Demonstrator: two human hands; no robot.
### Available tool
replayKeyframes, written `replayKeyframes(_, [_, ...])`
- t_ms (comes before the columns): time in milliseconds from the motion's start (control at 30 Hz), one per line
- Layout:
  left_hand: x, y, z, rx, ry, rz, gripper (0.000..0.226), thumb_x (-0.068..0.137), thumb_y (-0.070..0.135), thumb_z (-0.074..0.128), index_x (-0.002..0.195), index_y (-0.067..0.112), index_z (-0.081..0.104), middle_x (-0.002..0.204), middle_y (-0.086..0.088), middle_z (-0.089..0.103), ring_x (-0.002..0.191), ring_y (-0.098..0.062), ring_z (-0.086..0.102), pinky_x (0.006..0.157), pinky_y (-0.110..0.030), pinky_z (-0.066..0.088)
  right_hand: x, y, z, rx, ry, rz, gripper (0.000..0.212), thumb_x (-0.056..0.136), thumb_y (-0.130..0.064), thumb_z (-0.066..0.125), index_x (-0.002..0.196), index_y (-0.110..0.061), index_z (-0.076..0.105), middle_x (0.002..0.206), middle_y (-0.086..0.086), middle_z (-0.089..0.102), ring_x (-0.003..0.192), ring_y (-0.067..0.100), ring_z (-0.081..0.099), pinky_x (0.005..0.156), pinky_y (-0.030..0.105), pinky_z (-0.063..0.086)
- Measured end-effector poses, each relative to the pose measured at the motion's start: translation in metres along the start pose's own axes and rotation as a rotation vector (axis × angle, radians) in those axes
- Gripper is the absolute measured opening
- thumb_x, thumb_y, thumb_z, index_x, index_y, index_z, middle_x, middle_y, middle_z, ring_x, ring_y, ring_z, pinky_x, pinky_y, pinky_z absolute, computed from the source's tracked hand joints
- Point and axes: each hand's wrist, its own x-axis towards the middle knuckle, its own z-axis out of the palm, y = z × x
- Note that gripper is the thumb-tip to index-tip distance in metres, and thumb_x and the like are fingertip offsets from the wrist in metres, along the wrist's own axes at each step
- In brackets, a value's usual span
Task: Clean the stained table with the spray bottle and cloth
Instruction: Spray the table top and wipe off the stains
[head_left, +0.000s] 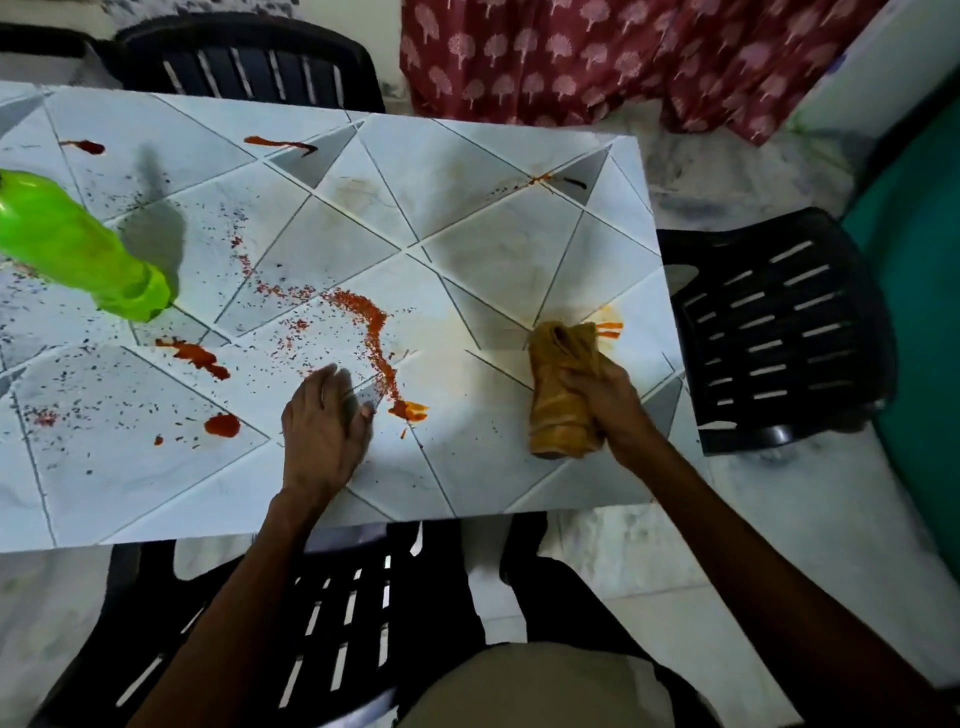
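1. Head view, bottom of the frame: a black slatted plastic chair sits tucked under the near edge of the table, with pale marbled floor on both sides.
2. My left hand lies flat on the tabletop at centre, fingers straight and spread, holding nothing, just left of an orange-red smear.
3. My right hand, right of centre, grips the cloth, fingers curled round the rolled ochre fabric. Its far end touches an orange stain near the table's right edge.
4. The tabletop is glossy white with thin grey lines forming triangles. A grainy red trail curves across the middle, with dark specks and wet red blobs to its left.
5. The spray bottle, bright green plastic, stands on the table at the left edge of the frame, its top cut off.
6. A second black chair stands close beside the right edge, and a third chair stands at the far edge. Open floor lies at lower right.
7. Upper right: a red curtain printed with pale trees.
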Motion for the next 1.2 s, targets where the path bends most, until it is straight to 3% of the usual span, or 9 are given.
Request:
replayKeyframes(100, [-0.003,0.023,0.006,-0.033,0.027,0.075,0.052,0.096,0.041,0.048,0.135,0.007,0.05,0.14,-0.017,0.049,0.126,-0.036,0.047,0.1,-0.046,0.043,-0.007,0.026,-0.058,-0.013,0.139,0.043,0.037,0.091,-0.002,0.066,0.126,-0.015,0.064,0.12,0.016,0.07,0.107,0.038,0.067,0.097,0.05,0.055])
replayKeyframes(167, [-0.005,0.037,0.013,-0.05,0.007,0.112,0.056,0.093,0.041,0.048,0.137,0.007,0.05,0.14,-0.018,0.049,0.127,-0.036,0.046,0.102,-0.046,0.041,-0.012,0.04,-0.084,-0.012,0.212,0.084,0.035,0.091,-0.002,0.066,0.122,-0.018,0.064,0.122,0.019,0.069,0.105,0.037,0.067,0.098,0.052,0.054])
replayKeyframes(367, [-0.015,0.074,0.037,-0.009,-0.08,0.243,0.057,0.093,0.043,0.049,0.138,0.007,0.051,0.144,-0.016,0.047,0.13,-0.037,0.045,0.102,-0.049,0.041,-0.02,0.071,-0.132,-0.043,0.348,0.093,0.042,0.092,-0.002,0.064,0.133,-0.007,0.062,0.12,0.015,0.068,0.107,0.037,0.066,0.097,0.049,0.055])
replayKeyframes(500, [-0.022,0.087,0.047,0.049,-0.14,0.286,0.062,0.09,0.048,0.046,0.139,0.011,0.05,0.147,-0.013,0.045,0.134,-0.035,0.041,0.105,-0.049,0.037,-0.014,0.084,-0.141,-0.143,0.376,0.07,0.046,0.093,-0.002,0.061,0.139,-0.006,0.058,0.122,0.009,0.063,0.107,0.027,0.061,0.091,0.035,0.049])
replayKeyframes(567, [-0.024,0.089,0.049,0.075,-0.156,0.297,0.063,0.09,0.051,0.044,0.138,0.011,0.05,0.147,-0.013,0.046,0.135,-0.035,0.04,0.107,-0.05,0.036,-0.008,0.09,-0.136,-0.106,0.358,0.076,0.045,0.093,0.0,0.06,0.137,-0.008,0.06,0.122,0.009,0.066,0.106,0.028,0.063,0.092,0.038,0.052])
replayKeyframes(733, [-0.024,0.088,0.046,0.122,-0.177,0.319,0.066,0.091,0.054,0.038,0.138,0.009,0.05,0.146,-0.013,0.047,0.136,-0.036,0.039,0.107,-0.051,0.035,0.002,0.089,-0.092,0.007,0.326,0.088,0.028,0.096,-0.011,0.063,0.124,-0.01,0.069,0.088,0.006,0.066,0.072,0.023,0.06,0.062,0.027,0.052])
replayKeyframes(833, [-0.024,0.087,0.042,0.12,-0.163,0.323,0.066,0.093,0.054,0.037,0.139,0.008,0.049,0.146,-0.013,0.047,0.138,-0.035,0.037,0.107,-0.05,0.034,0.002,0.081,-0.054,-0.054,0.259,0.063,0.039,0.089,-0.019,0.068,0.127,-0.015,0.066,0.104,0.004,0.068,0.096,0.027,0.067,0.086,0.036,0.053])
replayKeyframes(967, [-0.023,0.077,0.033,0.113,-0.108,0.274,0.06,0.094,0.048,0.043,0.139,0.01,0.048,0.149,-0.011,0.043,0.138,-0.033,0.036,0.106,-0.05,0.033,-0.003,0.071,0.009,-0.103,0.092,0.044,0.058,0.084,-0.025,0.065,0.142,-0.02,0.058,0.126,0.0,0.067,0.118,0.026,0.063,0.102,0.038,0.05])
replayKeyframes(1200, [-0.022,0.019,0.007,0.105,0.021,0.093,0.054,0.095,0.046,0.047,0.136,0.01,0.05,0.144,-0.013,0.045,0.131,-0.035,0.043,0.1,-0.047,0.039,-0.007,0.051,0.119,-0.184,-0.075,-0.095,0.055,0.098,-0.011,0.059,0.15,-0.016,0.045,0.147,0.007,0.056,0.134,0.025,0.052,0.102,0.021,0.036])
